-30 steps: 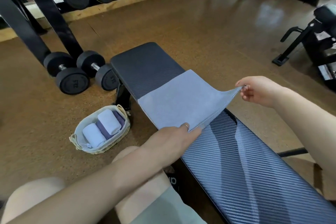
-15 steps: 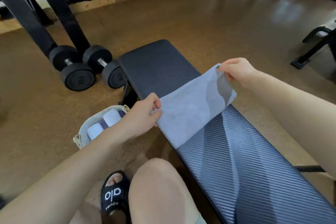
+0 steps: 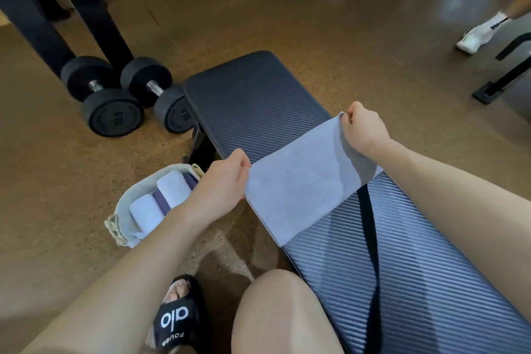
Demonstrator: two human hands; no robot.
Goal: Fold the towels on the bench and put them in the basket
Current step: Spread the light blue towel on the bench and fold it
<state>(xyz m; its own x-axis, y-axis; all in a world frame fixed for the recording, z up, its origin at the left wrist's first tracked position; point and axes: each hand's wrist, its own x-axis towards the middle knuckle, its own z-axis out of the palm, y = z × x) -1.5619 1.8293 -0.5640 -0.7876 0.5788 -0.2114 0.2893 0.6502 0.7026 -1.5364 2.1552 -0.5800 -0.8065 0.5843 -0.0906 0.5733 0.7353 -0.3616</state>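
The left hand point(image 3: 222, 187) is pinching the near-left corner of a pale blue folded cloth towel point(image 3: 298, 181), while the right hand point(image 3: 363, 131) is pinching its far corner. The towel is lying across the black ribbed padded desk point(image 3: 253, 100). Two rolled towels point(image 3: 161, 198) are sitting in the pale fabric-lined basket point(image 3: 126, 204) on the floor beside it.

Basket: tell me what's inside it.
The basket holds two rolled light towels with a darker towel between them. The left hand covers its near side.
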